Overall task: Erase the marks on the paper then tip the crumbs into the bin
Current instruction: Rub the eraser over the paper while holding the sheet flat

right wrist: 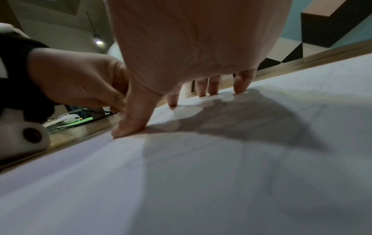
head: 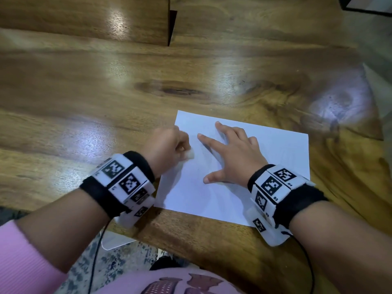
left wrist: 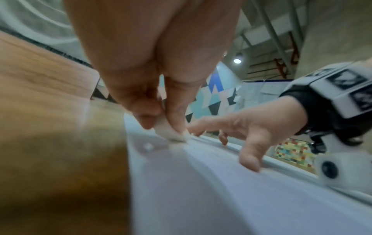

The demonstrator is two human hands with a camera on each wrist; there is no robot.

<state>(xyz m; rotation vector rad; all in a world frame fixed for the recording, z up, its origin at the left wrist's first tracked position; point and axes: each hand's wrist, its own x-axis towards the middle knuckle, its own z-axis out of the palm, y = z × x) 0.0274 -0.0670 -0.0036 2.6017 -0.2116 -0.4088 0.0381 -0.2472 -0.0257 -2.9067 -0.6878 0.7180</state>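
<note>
A white sheet of paper lies on the wooden table near its front edge. My left hand pinches a small white eraser between thumb and fingers, its end down on the paper's left part. In the left wrist view the eraser touches the paper. My right hand lies spread on the sheet, fingertips and thumb pressing it flat. The right wrist view shows those fingertips on the paper. Any marks are too faint to make out. No bin is in view.
A wooden panel stands upright at the table's far left. The table's rounded right edge drops off to the floor. A dark-framed object sits at the top right corner. My lap in pink cloth is below the front edge.
</note>
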